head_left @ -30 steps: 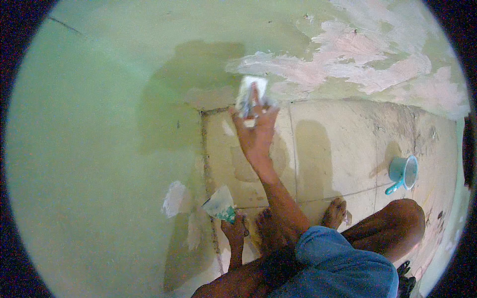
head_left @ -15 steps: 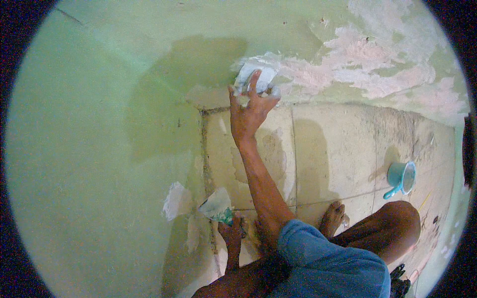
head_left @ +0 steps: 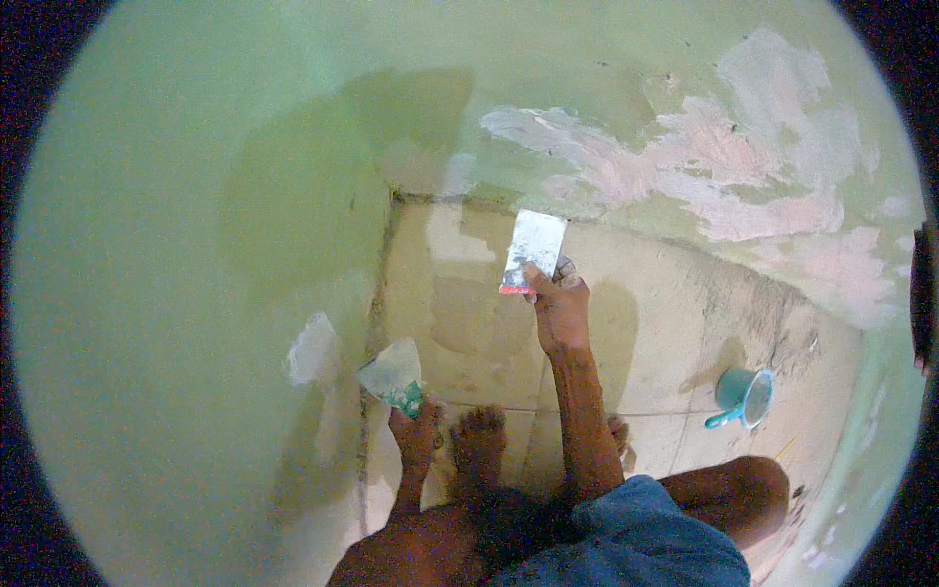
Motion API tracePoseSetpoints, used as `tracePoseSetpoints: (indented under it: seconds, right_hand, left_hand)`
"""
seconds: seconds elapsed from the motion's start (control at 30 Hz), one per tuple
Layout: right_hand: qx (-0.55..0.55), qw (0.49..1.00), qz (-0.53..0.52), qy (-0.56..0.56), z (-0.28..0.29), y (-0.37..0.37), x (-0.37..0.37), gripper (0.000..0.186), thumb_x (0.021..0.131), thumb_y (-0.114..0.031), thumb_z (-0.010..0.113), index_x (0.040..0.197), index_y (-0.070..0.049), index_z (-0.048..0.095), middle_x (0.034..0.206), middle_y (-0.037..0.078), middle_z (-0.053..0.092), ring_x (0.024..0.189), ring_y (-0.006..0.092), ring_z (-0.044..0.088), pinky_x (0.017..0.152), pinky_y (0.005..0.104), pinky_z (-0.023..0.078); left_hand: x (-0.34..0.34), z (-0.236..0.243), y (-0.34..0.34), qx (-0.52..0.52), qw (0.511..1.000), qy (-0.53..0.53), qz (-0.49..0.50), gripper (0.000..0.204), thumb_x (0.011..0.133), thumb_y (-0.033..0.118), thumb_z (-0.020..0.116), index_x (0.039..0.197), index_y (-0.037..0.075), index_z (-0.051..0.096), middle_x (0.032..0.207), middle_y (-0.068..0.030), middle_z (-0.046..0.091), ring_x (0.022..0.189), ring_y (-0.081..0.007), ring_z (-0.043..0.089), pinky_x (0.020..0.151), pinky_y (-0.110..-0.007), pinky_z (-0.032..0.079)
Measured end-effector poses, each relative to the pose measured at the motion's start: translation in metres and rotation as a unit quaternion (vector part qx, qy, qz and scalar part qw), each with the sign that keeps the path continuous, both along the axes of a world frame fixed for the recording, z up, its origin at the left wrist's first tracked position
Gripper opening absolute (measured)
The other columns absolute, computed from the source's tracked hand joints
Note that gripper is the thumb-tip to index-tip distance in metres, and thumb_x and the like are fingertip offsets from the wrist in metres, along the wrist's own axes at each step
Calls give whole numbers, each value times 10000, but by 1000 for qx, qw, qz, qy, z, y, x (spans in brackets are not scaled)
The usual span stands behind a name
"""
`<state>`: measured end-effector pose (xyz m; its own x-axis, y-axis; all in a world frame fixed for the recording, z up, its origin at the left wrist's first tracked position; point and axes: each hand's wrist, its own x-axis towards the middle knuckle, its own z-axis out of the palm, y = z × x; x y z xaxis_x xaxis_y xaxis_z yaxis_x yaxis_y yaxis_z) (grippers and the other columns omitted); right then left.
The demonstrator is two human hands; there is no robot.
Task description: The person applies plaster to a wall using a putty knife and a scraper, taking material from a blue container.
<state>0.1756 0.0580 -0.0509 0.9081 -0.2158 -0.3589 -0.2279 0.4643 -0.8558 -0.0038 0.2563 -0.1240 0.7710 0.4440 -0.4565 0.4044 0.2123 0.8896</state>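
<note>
Right hand (head_left: pixel 564 308) has come off the patchy wall (head_left: pixel 675 161), fingers now pinching the flat white blade (head_left: pixel 537 243); left hand (head_left: pixel 415 438) still wrapped round the green-and-pale scraper (head_left: pixel 394 372).

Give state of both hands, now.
Left hand: closed, holding a pale wide-bladed scraper.
Right hand: closed, holding a flat whitish plate with a red edge.

White, red-edged scraper (head_left: pixel 540 238); green wall (head_left: pixel 147 293) with pinkish-white patches (head_left: pixel 719 142); teal dipper (head_left: pixel 734 389).
</note>
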Motion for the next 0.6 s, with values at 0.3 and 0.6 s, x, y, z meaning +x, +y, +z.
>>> tracePoseSetpoints:
  seconds: [0.3,0.6]
  right_hand:
    - [-290,941,-101,-139,45,-12,2,111,753,-58,668,813,9,603,782,19,591,689,113,516,624,243,406]
    - [-476,823,7,-309,47,-6,68,104,800,-92,646,852,-8,612,790,35,565,689,101,527,617,251,438]
  left_hand:
    - [-7,-7,0,2,999,32,-21,214,799,103,639,966,11,541,775,-46,604,653,-126,585,541,-276,488]
    - [0,10,-7,45,997,42,-48,159,808,53,617,941,17,539,744,-46,597,629,-114,565,546,-266,486]
